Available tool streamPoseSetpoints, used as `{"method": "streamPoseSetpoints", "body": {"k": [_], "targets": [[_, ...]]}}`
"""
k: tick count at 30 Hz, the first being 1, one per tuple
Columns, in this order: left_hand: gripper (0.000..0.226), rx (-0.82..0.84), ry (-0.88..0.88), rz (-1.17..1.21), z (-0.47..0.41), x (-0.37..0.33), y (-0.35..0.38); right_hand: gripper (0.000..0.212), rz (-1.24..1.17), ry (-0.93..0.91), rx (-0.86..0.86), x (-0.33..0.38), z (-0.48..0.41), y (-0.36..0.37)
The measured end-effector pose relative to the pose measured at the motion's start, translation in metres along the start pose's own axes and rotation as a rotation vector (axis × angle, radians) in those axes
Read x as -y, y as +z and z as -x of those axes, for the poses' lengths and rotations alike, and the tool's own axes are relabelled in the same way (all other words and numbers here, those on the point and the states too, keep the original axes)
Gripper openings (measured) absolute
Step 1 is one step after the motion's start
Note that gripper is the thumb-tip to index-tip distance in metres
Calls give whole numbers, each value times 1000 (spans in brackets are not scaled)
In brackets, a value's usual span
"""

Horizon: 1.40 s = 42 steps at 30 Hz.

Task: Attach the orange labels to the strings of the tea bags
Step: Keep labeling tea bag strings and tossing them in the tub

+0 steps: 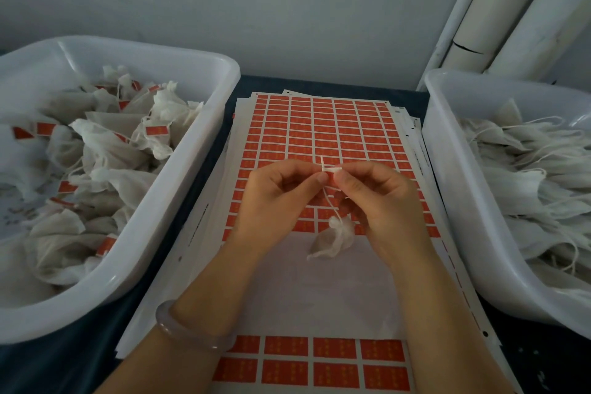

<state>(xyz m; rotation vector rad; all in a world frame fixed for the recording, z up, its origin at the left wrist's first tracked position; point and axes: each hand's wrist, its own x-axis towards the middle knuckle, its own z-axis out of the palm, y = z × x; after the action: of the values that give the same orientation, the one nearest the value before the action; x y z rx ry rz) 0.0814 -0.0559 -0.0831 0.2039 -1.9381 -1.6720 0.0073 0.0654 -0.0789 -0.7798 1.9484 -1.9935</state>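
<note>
Both hands meet above a sheet of orange labels [323,134] lying on the table between two tubs. My left hand [275,198] and my right hand [377,198] pinch a small label [332,172] folded around the string [331,205] of a white tea bag [334,240]. Only the label's pale back shows. The bag hangs from the string just over the bare backing paper [319,291], where labels have been peeled away. More orange labels [335,365] remain at the near end of the sheet.
A white tub [204,73] on the left holds several tea bags with orange labels attached. A white tub [447,150] on the right holds several tea bags with bare strings. White pipes [499,9] run up the back right wall.
</note>
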Motion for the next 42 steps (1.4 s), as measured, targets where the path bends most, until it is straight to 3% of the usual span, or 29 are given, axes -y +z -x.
{"method": "streamPoseSetpoints", "body": {"k": [6, 12, 16, 17, 19, 21, 23, 25, 27, 30, 33, 37, 40, 42], "targets": [[23, 33, 76, -189, -1, 4, 0, 15, 147, -111, -21, -5, 1, 5], [16, 0, -22, -49, -2, 3, -3, 14, 87, -99, -40, -5, 1, 8], [20, 1, -43, -200, -1, 2, -1, 10, 98, -102, 69, -4, 2, 9], [20, -20, -60, -203, -1, 2, -1, 17, 109, -74, 133, -4, 2, 8], [17, -130, -115, -132, -1, -1, -4, 36, 273, -37, 260, -5, 1, 5], [14, -292, -211, -25, -3, -10, -11, 27, 483, -86, 324, -8, 0, 5], [13, -396, -257, 27, -3, -23, -22, 14, 580, -154, 263, -6, -2, 15], [14, -473, -201, 101, -5, -42, -36, 6, 526, -187, 193, 5, -8, 37], [14, -609, -70, 219, -10, -60, -52, 15, 387, -226, 159, 25, -19, 66], [35, -860, 100, 233, -15, -75, -68, 25, 189, -282, 157, 57, -41, 111], [41, -1012, 49, 156, -11, -72, -69, 12, 135, -211, 224, 69, -57, 151], [41, -983, -93, 151, -10, -62, -67, 15, 437, -198, 367, 67, -56, 168], [38, -961, -11, 30, -13, -66, -59, 20, 516, -278, 396, 84, -51, 150], [34, -838, 58, 52, -21, -71, -39, 21, 611, -290, 341, 94, -52, 122]]}}
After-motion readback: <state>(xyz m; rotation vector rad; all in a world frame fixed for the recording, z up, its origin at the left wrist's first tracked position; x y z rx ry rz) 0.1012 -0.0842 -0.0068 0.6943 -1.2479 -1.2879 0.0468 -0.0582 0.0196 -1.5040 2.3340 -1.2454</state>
